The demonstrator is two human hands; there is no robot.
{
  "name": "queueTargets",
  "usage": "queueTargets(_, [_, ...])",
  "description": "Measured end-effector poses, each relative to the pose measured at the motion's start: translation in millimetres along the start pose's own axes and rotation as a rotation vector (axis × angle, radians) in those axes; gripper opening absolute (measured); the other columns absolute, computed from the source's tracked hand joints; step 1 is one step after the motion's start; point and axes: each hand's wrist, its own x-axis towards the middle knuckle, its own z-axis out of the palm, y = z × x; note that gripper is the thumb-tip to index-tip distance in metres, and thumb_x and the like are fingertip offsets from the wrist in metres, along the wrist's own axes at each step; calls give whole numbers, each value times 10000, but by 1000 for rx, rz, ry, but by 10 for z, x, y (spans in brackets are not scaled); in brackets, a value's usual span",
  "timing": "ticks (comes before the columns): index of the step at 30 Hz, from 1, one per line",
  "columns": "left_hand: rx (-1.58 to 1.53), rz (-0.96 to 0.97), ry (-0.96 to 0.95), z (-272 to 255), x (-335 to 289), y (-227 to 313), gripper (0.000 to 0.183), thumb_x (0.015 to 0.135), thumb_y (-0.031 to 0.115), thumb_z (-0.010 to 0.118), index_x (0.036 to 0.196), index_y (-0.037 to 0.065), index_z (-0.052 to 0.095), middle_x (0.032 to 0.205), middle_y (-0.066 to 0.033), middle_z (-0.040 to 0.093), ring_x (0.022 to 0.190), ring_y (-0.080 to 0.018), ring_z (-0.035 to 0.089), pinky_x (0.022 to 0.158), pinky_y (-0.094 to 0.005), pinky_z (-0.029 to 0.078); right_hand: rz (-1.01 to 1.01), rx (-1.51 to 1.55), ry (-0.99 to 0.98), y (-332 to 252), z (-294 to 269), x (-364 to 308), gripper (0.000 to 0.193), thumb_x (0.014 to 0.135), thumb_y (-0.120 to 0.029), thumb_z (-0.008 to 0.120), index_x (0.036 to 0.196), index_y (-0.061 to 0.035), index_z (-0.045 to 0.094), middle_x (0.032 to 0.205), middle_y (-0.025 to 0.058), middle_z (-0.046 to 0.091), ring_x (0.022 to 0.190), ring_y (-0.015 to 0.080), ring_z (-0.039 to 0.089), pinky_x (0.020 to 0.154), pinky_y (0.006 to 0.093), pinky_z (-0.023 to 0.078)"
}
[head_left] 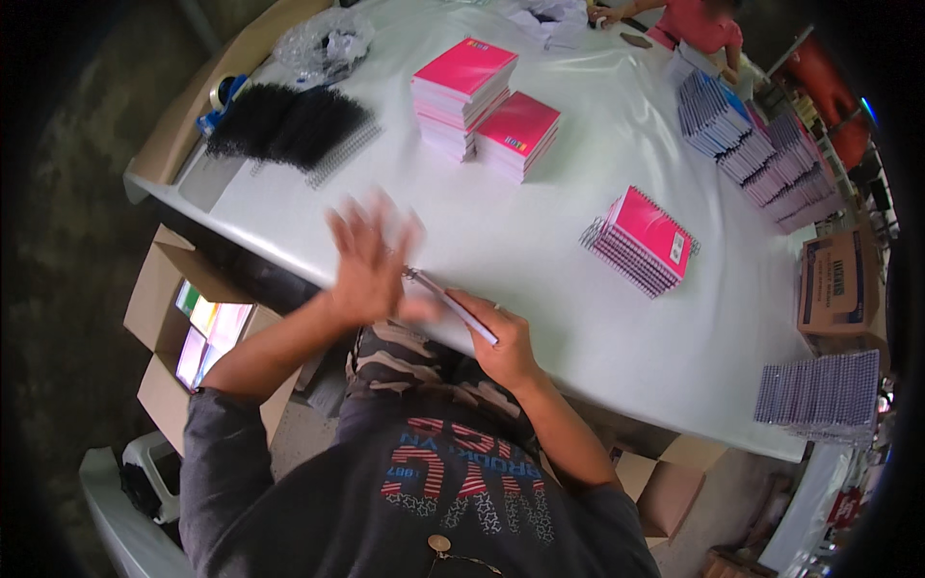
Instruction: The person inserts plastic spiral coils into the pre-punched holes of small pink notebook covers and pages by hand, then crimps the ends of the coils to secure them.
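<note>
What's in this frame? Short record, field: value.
left hand: open, fingers spread, blurred, near the notebook's upper end
right hand: gripping a thin notebook, seen nearly edge-on
taller pink stack: far side of white table
shorter pink stack: just right of it
spiral-bound pink stack: table, right of centre
dark bristly bundle: table, far left
open carton: left, below table edge
co-worker: far right, pink top

Left hand [368,265] splayed, blurred; right hand [505,349] curled.
</note>
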Motion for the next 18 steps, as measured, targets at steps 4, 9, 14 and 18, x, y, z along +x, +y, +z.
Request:
queueTargets(4, [-181, -388, -114, 288, -238, 128, 1150, 703, 795, 374, 1340, -150, 217, 1342, -424, 230, 1243, -581, 232, 978, -692, 106, -57, -32, 0, -38, 114, -87, 380, 797, 64, 550, 1158, -48, 588, 1020, 173, 644, 885, 301, 641, 768, 334, 503])
queueTargets(9, [-89, -232, 169, 54, 8, 50, 1091, 734, 795, 358, 1373, -81, 241, 1392, -368, 172, 1259, -549, 192, 1010, -672, 26, -112, -70, -6, -50, 80, -109, 472, 753, 101, 511, 1191, -68, 565, 1075, 175, 618, 924, 343, 616, 795, 398, 498])
queueTargets(14, [-559, -318, -180, 267, -324, 436, 1115, 726, 743, 454, 1338, -158, 216, 1321, -437, 221, 1256, -574, 227, 993, -661, 160, -28, -70, 78, -23, 112, -111, 396, 774, 104, 521, 1132, -42, 606, 1022, 163, 649, 906, 299, 648, 766, 359, 518])
queueTargets(18, [-100, -69, 145, -43, 231, 20, 1098, 737, 791, 344, 1327, -132, 265, 1373, -395, 158, 1308, -493, 181, 1024, -630, 120, -105, -88, -18, -16, 62, -124, 482, 748, 86, 536, 1206, -63, 552, 1077, 160, 624, 958, 328, 611, 793, 390, 502])
